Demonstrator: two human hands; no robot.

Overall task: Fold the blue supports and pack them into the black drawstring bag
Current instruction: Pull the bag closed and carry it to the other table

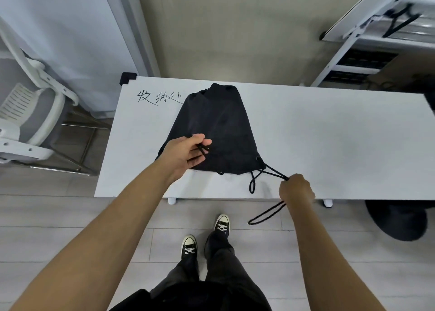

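Pretty plain room: grey plank floor point(70, 216) underfoot, beige wall point(235, 28) behind a white table point(329, 134) with some handwritten characters point(159, 97) in its far left corner. A white folding chair point(30, 112) sits off to the left, a white metal rack point(367, 47) far right, and something round and black point(397, 219) sits on the floor.

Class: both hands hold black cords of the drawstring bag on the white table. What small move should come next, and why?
Probably pull both cords outward. The left hand pinches a cord over the black drawstring bag; the right hand grips the right-side cords, which look slack.
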